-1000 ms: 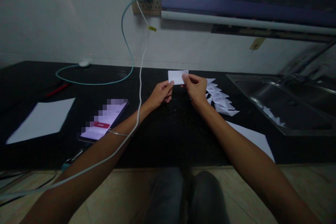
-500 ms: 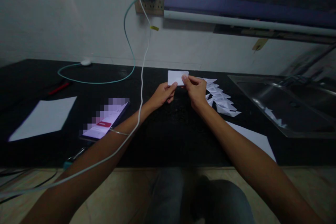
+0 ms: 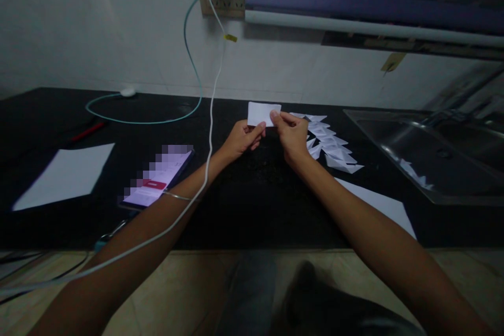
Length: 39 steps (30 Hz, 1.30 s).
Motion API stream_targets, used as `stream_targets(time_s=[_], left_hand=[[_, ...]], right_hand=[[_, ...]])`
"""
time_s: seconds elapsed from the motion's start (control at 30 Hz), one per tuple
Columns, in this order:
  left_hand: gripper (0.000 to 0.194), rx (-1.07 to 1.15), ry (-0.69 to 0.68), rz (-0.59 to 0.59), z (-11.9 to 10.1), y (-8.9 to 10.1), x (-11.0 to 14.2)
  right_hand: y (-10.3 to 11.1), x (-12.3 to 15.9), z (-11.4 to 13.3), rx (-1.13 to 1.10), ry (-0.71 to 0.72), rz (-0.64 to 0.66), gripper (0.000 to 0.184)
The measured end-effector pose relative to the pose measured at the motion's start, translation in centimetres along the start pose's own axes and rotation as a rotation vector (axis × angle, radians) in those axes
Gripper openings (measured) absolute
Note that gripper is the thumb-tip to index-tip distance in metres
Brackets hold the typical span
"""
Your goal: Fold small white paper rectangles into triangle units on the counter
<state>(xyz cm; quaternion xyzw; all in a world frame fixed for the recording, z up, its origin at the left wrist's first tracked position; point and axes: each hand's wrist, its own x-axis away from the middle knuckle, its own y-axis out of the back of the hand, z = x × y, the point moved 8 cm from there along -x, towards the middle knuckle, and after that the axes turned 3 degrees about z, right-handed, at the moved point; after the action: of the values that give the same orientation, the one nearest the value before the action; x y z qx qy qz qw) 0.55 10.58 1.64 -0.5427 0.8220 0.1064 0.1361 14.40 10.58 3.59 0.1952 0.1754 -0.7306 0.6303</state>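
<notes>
- A small white rectangular piece of paper point(image 3: 259, 114) is held above the black bench point(image 3: 252, 210), between the 2 hands.
- Its lower edge is pinched in the grip of the left hand point(image 3: 247, 138); its right side is clasped by the right hand point(image 3: 292, 134).
- Folded white paper pieces point(image 3: 334, 144) are spread just beside the right hand.

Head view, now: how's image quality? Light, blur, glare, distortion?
Head view: dim overall; counter near black, swallowing shadow detail; small paper bright, outline readable; sink shows soft glints; lower-right leg smeared, likely motion blur; wide-angle stretch toward edges; pixel blocks mask part of phone.
</notes>
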Motion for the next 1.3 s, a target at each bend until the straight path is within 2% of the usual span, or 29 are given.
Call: stream_targets(time_s=[0.1, 0.23, 0.4, 0.6, 0.8, 0.93, 1.0, 1.1, 1.2, 1.3], left_hand=[[0.043, -0.003, 0.03, -0.029, 0.0, 0.2, 0.2], [0.034, -0.035, 0.102, -0.005, 0.0, -0.1, 0.5], [0.033, -0.064, 0.075, -0.026, -0.4, 0.2, 0.5], [0.045, -0.128, 0.124, 0.08, -0.2, -0.9, 0.7], [0.043, -0.118, 0.122, 0.046, -0.2, -1.1, 0.4], [0.042, -0.076, 0.135, 0.082, 0.5, -1.0, 0.1], [0.045, -0.015, 0.137, 0.031, 0.7, 0.0, 0.1], [0.044, 0.066, 0.094, -0.121, 0.6, 1.9, 0.0], [0.04, 0.047, 0.064, -0.17, 0.7, 2.7, 0.0], [0.037, 0.028, 0.062, -0.193, 0.7, 2.8, 0.0]], right_hand=[[-0.3, 0.5, -0.7, -0.029, -0.043, -0.016, 0.045], [-0.9, 1.3, -1.7, -0.098, -0.07, -0.017, 0.044], [-1.6, 2.1, -2.6, -0.167, -0.135, -0.014, 0.043], [-1.7, 2.4, -1.3, -0.139, -0.118, -0.032, 0.047], [-2.0, 2.3, -0.8, -0.051, -0.099, 0.011, 0.055], [-0.9, 1.2, -0.6, 0.042, -0.053, -0.005, 0.056], [-0.4, 0.4, -0.1, 0.121, 0.008, 0.021, 0.054], [-0.4, -0.6, 0.2, 0.172, 0.085, 0.15, 0.049], [-0.7, -1.1, -0.3, 0.198, 0.096, 0.253, 0.048], [-0.5, -1.1, 0.0, 0.29, 0.151, 0.233, 0.045]])
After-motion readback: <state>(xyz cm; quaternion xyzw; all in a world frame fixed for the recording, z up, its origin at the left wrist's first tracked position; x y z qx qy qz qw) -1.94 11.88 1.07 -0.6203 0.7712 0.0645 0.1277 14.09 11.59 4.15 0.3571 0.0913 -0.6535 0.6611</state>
